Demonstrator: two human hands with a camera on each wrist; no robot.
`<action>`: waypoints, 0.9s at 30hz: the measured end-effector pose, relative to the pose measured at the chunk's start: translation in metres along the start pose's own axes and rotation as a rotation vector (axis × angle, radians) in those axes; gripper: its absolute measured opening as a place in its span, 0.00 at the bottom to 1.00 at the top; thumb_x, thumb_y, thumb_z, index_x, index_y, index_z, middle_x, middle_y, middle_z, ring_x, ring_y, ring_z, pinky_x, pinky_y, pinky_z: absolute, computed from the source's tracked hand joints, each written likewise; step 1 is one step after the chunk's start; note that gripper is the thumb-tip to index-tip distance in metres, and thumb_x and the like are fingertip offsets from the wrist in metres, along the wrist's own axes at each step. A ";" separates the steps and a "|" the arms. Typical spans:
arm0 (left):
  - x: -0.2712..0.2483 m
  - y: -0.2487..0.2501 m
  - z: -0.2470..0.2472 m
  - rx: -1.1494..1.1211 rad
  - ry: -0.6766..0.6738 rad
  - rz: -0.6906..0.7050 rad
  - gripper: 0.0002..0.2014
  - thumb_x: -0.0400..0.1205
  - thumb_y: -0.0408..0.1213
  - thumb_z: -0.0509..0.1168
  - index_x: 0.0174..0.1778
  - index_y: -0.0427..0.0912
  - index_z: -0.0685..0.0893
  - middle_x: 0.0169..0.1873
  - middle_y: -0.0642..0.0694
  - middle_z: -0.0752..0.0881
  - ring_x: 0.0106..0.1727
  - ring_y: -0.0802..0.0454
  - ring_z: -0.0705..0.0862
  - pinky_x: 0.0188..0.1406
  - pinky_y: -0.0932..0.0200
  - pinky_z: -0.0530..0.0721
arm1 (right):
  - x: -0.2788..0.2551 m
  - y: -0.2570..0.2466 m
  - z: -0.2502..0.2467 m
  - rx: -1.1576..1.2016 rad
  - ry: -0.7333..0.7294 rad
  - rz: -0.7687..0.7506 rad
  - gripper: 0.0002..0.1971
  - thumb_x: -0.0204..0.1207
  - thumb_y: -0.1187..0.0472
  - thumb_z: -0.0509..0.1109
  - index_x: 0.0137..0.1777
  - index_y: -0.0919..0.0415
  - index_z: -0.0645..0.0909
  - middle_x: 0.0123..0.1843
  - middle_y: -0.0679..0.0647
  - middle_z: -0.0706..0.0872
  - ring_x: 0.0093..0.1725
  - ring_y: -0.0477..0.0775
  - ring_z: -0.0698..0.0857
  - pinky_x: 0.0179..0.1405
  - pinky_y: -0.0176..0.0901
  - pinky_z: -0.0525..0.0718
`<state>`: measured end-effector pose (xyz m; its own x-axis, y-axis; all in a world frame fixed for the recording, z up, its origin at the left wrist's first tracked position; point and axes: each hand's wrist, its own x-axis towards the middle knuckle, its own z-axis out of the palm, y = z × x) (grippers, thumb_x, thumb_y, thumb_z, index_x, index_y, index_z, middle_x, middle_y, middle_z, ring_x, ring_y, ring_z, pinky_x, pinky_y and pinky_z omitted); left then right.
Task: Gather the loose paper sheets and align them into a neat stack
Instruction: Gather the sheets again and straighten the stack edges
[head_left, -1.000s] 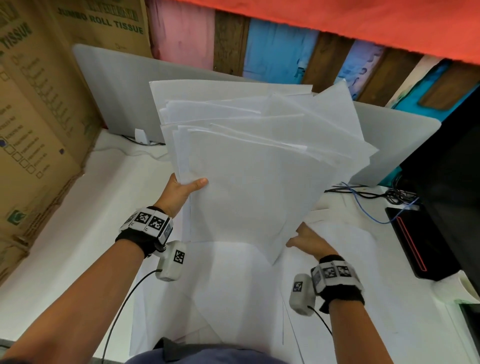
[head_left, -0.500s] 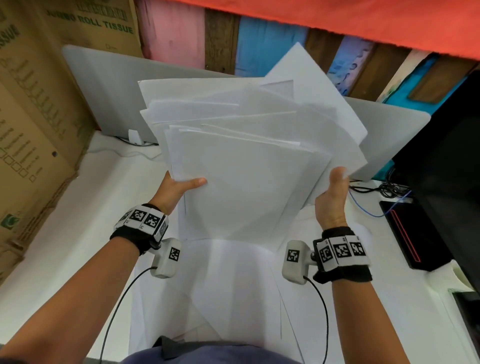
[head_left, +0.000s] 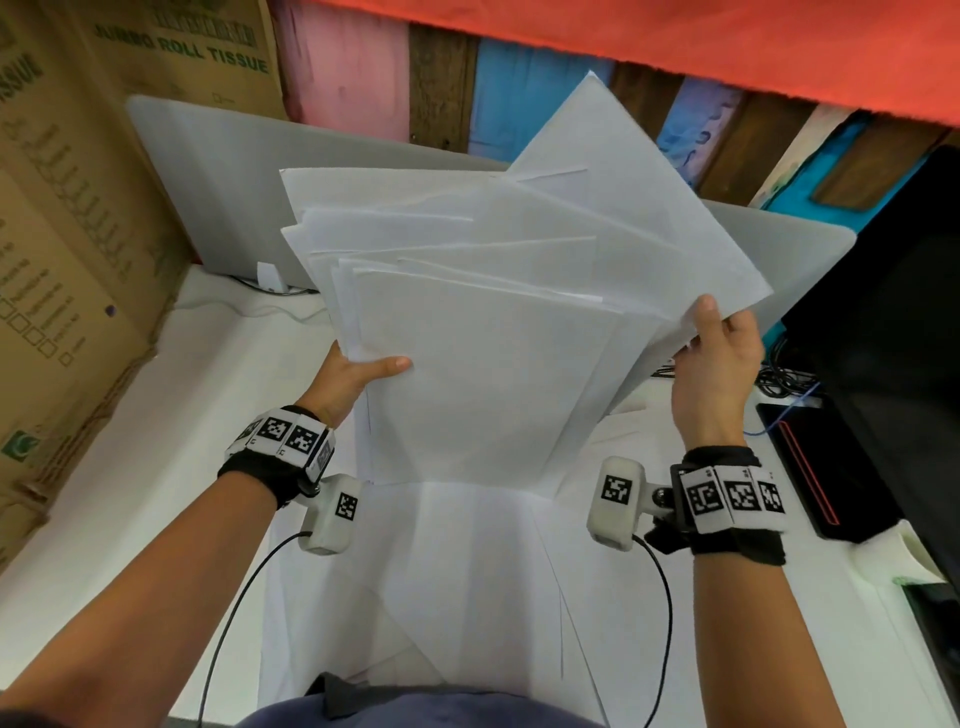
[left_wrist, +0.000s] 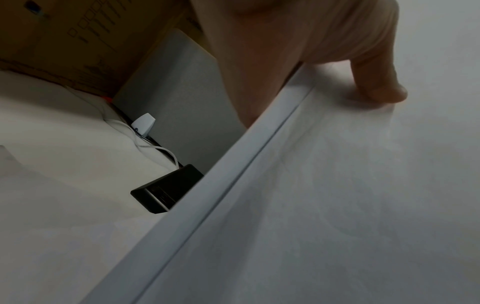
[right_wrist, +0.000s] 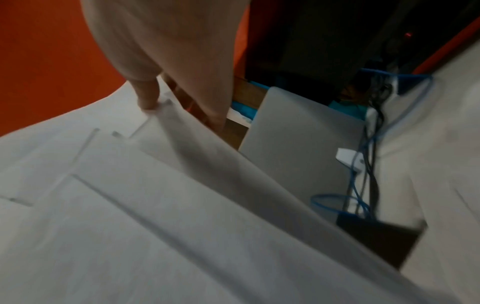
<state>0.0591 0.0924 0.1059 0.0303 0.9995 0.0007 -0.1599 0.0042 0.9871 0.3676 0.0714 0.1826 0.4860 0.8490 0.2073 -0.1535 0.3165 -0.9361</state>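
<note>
A fanned, uneven bundle of white paper sheets (head_left: 493, 322) stands upright above the desk, its upper corners splayed out. My left hand (head_left: 358, 371) grips the bundle's left edge, thumb (left_wrist: 376, 82) pressed flat on the front sheet (left_wrist: 337, 185). My right hand (head_left: 719, 358) pinches the right edge of the bundle, thumb (right_wrist: 148, 96) on the sheets (right_wrist: 155, 205) and fingers behind. More white sheets (head_left: 441, 571) lie overlapped on the desk below the bundle, close to my body.
Cardboard boxes (head_left: 67, 249) stand at the left. A grey divider panel (head_left: 218, 187) runs along the back. A black monitor (head_left: 893, 322), a black device with a red stripe (head_left: 810, 462) and blue and black cables (right_wrist: 369, 144) crowd the right. A black adapter (left_wrist: 166, 189) sits by the panel.
My right hand came up from the sheets on the desk, took the bundle's right edge, then slid higher and further right. The left hand kept its grip.
</note>
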 end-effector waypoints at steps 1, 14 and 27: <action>0.000 0.000 -0.001 0.007 -0.003 0.003 0.19 0.70 0.20 0.70 0.49 0.48 0.81 0.38 0.58 0.91 0.44 0.62 0.88 0.44 0.67 0.85 | 0.001 -0.003 0.001 -0.048 -0.006 -0.049 0.08 0.83 0.67 0.60 0.54 0.57 0.78 0.49 0.45 0.85 0.49 0.40 0.84 0.50 0.37 0.82; 0.005 -0.006 -0.003 0.100 0.038 -0.062 0.13 0.68 0.30 0.75 0.47 0.44 0.86 0.40 0.54 0.91 0.49 0.54 0.88 0.58 0.54 0.82 | -0.005 -0.007 0.033 -0.187 -0.162 -0.088 0.15 0.86 0.53 0.49 0.47 0.45 0.77 0.46 0.39 0.83 0.47 0.31 0.82 0.52 0.31 0.79; 0.008 -0.003 -0.002 0.067 0.048 -0.040 0.22 0.72 0.27 0.72 0.63 0.37 0.79 0.49 0.49 0.88 0.53 0.53 0.86 0.59 0.57 0.82 | -0.030 0.064 -0.012 -0.261 -0.423 0.267 0.42 0.60 0.55 0.77 0.75 0.61 0.65 0.68 0.53 0.80 0.65 0.48 0.81 0.61 0.39 0.81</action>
<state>0.0577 0.1002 0.1027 -0.0122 0.9989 -0.0446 -0.0935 0.0432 0.9947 0.3538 0.0610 0.1126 0.0642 0.9979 -0.0006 0.0207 -0.0019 -0.9998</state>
